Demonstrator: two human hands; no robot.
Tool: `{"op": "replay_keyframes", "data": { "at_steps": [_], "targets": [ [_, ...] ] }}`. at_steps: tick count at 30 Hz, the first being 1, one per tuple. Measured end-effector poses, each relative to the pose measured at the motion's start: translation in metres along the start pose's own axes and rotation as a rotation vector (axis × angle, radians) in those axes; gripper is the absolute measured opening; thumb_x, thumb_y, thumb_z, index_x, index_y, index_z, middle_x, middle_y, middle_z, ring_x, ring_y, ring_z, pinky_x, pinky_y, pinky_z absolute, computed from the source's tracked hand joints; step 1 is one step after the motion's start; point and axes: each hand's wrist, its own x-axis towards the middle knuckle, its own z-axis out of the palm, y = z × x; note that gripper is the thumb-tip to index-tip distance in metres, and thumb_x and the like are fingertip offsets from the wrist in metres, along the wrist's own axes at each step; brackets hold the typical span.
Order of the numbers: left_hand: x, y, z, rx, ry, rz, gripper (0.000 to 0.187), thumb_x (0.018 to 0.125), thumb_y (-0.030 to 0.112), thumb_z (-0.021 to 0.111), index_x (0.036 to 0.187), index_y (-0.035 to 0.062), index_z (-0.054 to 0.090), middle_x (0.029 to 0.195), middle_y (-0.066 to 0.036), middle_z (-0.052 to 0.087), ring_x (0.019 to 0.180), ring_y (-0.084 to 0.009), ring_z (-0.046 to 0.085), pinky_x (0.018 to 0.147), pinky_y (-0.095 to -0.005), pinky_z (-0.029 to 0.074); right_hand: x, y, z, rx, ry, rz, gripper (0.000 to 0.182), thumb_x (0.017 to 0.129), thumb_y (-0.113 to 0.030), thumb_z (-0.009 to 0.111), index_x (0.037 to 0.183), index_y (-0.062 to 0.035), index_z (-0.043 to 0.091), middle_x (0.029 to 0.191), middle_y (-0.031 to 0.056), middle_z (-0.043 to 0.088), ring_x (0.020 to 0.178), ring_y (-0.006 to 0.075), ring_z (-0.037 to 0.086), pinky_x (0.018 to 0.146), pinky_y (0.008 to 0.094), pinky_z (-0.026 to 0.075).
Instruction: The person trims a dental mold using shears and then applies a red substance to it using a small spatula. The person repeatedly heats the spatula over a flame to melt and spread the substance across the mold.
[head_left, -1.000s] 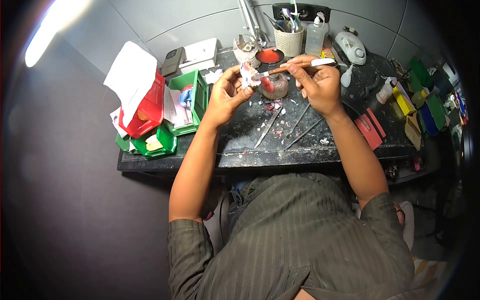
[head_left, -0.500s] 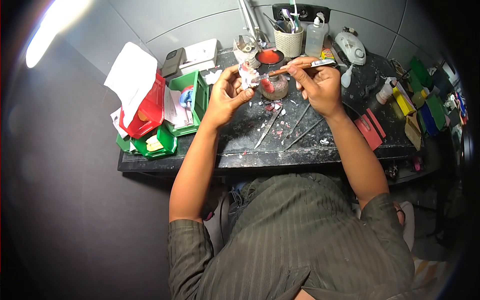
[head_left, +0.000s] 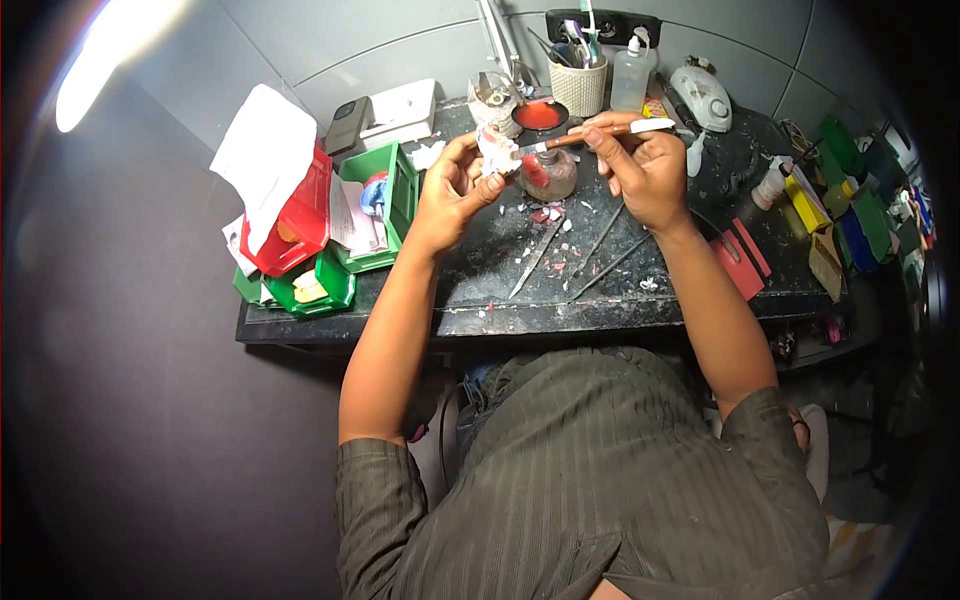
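Observation:
My left hand [head_left: 452,190] holds a small white and pink dental cast [head_left: 493,150] above the dark worktop [head_left: 520,270]. In my right hand [head_left: 640,170] is a thin tool with a brown and white handle [head_left: 600,133]; its metal tip touches the cast. Just below the cast stands a small glass burner [head_left: 549,172] with red liquid. A red dish [head_left: 540,116] sits behind it.
Metal hand tools [head_left: 570,250] and wax chips lie on the worktop near me. Red and green bins [head_left: 330,220] with paper stand at the left. A cup of tools [head_left: 579,80], a bottle [head_left: 628,75] and a white device [head_left: 702,95] line the back. Coloured boxes [head_left: 840,210] sit at the right.
Both hands have shifted very slightly with the cast and tool. The tool tip stays on the cast.

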Motion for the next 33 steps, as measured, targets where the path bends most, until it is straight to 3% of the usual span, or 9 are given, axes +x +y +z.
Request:
{"op": "replay_keyframes", "data": {
  "at_steps": [7, 10, 14, 21, 24, 26, 33],
  "targets": [
    [0.001, -0.001, -0.002, 0.02, -0.018, 0.003, 0.065, 0.083, 0.018, 0.079, 0.134, -0.0023, 0.045, 0.121, -0.011, 0.06, 0.109, -0.0213, 0.06, 0.096, -0.0366, 0.048, 0.001, 0.0, -0.001, -0.01, 0.03, -0.005, 0.013, 0.091, -0.011, 0.07, 0.095, 0.0009, 0.068, 0.075, 0.0012, 0.065, 0.055, 0.0025, 0.051, 0.041, 0.0172, 0.036],
    [0.0, 0.001, 0.0, 0.006, -0.017, -0.001, 0.066, 0.083, 0.011, 0.078, 0.136, -0.0011, 0.043, 0.124, -0.01, 0.058, 0.112, -0.0207, 0.059, 0.096, -0.035, 0.049, 0.003, 0.0, -0.005, -0.017, 0.06, 0.027, 0.013, 0.091, -0.012, 0.07, 0.095, 0.0005, 0.069, 0.072, -0.0001, 0.063, 0.053, 0.0021, 0.05, 0.041, 0.0171, 0.035],
    [0.0, 0.003, 0.002, 0.052, -0.013, -0.031, 0.071, 0.079, -0.004, 0.077, 0.139, 0.0018, 0.04, 0.129, -0.009, 0.054, 0.116, -0.0191, 0.057, 0.098, -0.0326, 0.048, 0.015, 0.014, -0.014, -0.157, 0.264, -0.009, 0.014, 0.092, -0.012, 0.07, 0.098, -0.0002, 0.069, 0.071, -0.0007, 0.063, 0.054, 0.002, 0.05, 0.041, 0.0174, 0.032],
    [0.001, 0.003, 0.004, 0.108, -0.006, -0.016, 0.079, 0.072, -0.01, 0.078, 0.14, 0.0043, 0.04, 0.132, -0.007, 0.051, 0.118, -0.0185, 0.056, 0.1, -0.0308, 0.047, 0.013, 0.008, -0.013, -0.118, 0.24, 0.081, 0.013, 0.092, -0.011, 0.07, 0.099, -0.0004, 0.069, 0.069, -0.0011, 0.061, 0.056, 0.0024, 0.052, 0.041, 0.0175, 0.034],
    [0.001, 0.002, 0.004, 0.114, 0.013, 0.006, 0.079, 0.072, -0.011, 0.078, 0.139, 0.0052, 0.04, 0.132, -0.007, 0.05, 0.119, -0.0192, 0.055, 0.1, -0.0313, 0.048, 0.007, 0.003, -0.01, 0.007, 0.122, 0.068, 0.013, 0.092, -0.011, 0.069, 0.099, -0.0002, 0.068, 0.07, -0.0002, 0.061, 0.057, 0.0026, 0.052, 0.04, 0.0171, 0.035],
    [0.002, 0.002, 0.004, 0.113, 0.011, 0.006, 0.079, 0.072, -0.011, 0.078, 0.139, 0.0054, 0.041, 0.132, -0.007, 0.05, 0.12, -0.0196, 0.055, 0.1, -0.0315, 0.048, 0.004, 0.001, -0.004, 0.029, 0.016, 0.021, 0.013, 0.092, -0.01, 0.068, 0.1, 0.0005, 0.068, 0.072, 0.001, 0.062, 0.057, 0.0029, 0.052, 0.04, 0.0168, 0.036],
    [0.002, 0.003, 0.004, 0.088, 0.014, 0.008, 0.077, 0.073, -0.011, 0.078, 0.138, 0.0053, 0.04, 0.13, -0.008, 0.051, 0.122, -0.0216, 0.055, 0.1, -0.0328, 0.048, 0.002, 0.0, -0.001, -0.056, -0.04, -0.01, 0.013, 0.093, -0.011, 0.067, 0.099, 0.0006, 0.067, 0.09, 0.0074, 0.073, 0.059, 0.0028, 0.052, 0.046, 0.0165, 0.038]
  ]
}}
